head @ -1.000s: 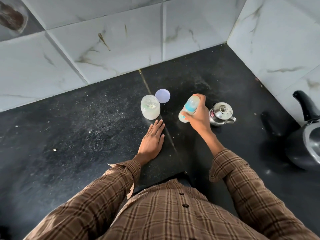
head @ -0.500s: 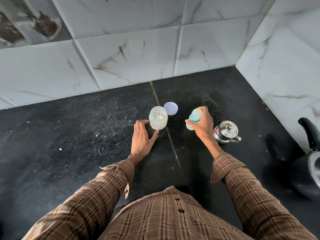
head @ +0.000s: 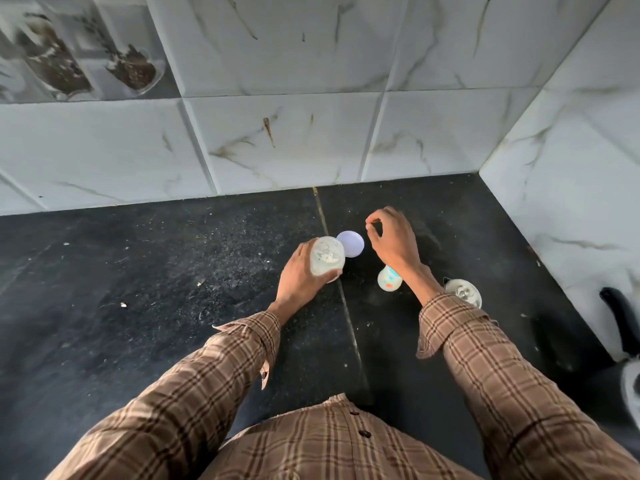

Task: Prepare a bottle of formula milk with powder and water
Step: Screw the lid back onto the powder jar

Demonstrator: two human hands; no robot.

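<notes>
Here I grip the jar [head: 325, 259] with my left hand [head: 301, 275], steadying it; right hand [head: 389, 239], loosely curled and empty, hovers over its lid [head: 350, 243].

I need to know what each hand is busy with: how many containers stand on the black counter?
3: a powder jar gripped by the left hand, a baby bottle under the right wrist, and a steel pot partly hidden behind the right sleeve. More may be hidden.

Home kitchen corner.
Black stone surface [head: 156, 289], marble-look wall tiles [head: 284, 143] with printed jar decor, steel kettle [head: 464, 292], black-handled cooker [head: 623, 327] at right edge.
</notes>
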